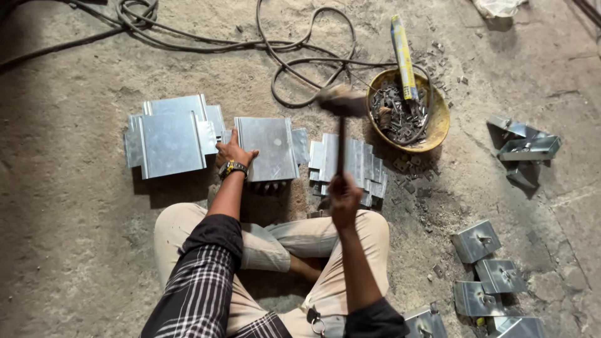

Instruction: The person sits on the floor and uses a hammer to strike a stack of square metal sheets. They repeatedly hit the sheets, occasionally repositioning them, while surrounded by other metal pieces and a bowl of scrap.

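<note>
Metal plates [266, 147] bright, smooth, semi-glossy; hammer [341, 103] handle dark, matt; floor [75, 219] rough, dusty concrete.

Metal plate [268, 149] lies between two plate stacks [170, 139] (bowl [438, 119] right of them).

A rough concrete floor [75, 250] carries stacks of bent metal plates [169, 141], a yellow bowl [438, 122] of small metal bits, looped black cables [294, 62], and finished metal brackets [494, 275] well apart to the right.
</note>
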